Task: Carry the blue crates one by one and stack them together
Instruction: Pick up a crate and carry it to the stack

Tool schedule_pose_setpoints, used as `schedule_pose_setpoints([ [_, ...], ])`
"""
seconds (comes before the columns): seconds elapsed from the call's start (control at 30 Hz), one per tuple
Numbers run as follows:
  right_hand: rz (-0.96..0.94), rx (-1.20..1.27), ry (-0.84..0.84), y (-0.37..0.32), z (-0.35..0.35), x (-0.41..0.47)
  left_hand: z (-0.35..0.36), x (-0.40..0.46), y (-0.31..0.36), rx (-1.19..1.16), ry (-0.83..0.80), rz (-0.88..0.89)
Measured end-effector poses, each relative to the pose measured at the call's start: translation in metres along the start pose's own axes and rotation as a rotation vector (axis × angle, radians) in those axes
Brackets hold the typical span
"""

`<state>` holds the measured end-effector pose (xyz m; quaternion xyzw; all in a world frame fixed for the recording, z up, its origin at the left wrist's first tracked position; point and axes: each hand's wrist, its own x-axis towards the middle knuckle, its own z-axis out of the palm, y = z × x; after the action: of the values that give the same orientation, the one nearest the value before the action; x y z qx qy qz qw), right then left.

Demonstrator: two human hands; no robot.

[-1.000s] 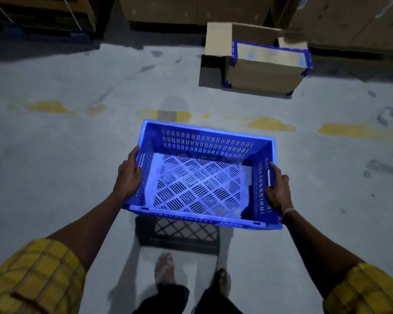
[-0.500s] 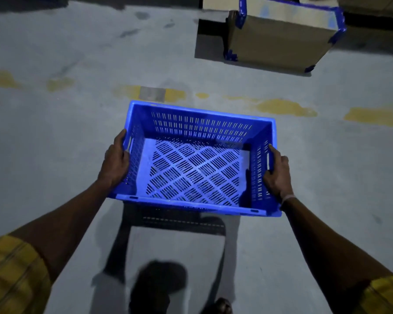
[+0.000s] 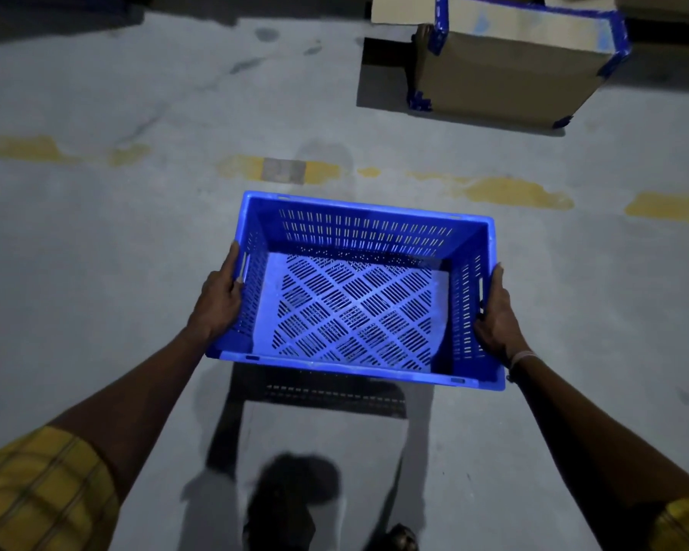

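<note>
While the crate (image 3: 355,296) hangs level above the floor (image 3: 96,252), long axis spanning both arms, left hand (image 3: 219,300) and right hand (image 3: 498,316) grip its short ends equally.

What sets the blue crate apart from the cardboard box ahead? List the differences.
The blue crate is slotted plastic; the cardboard box has solid tan walls with blue tape on its edges. The crate is held off the floor by the left hand and right hand; the box sits on the floor. Both are rectangular and open-topped.
</note>
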<state>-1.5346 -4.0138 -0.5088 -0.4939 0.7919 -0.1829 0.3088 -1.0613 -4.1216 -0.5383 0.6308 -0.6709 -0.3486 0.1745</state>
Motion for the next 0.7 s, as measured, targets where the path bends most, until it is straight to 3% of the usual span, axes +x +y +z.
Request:
schedule_pose_setpoints([
  [0.23,-0.050,0.032,0.020,0.013,0.005,0.012,0.001,0.004,0.002,0.009,0.038,0.026],
  [0.4,-0.056,0.000,-0.054,0.005,0.009,-0.004,-0.006,-0.009,0.000,0.022,0.036,-0.005],
  [0.7,0.002,-0.052,0.034,0.011,0.022,0.005,0.007,-0.004,-0.009,0.128,0.114,0.075],
])
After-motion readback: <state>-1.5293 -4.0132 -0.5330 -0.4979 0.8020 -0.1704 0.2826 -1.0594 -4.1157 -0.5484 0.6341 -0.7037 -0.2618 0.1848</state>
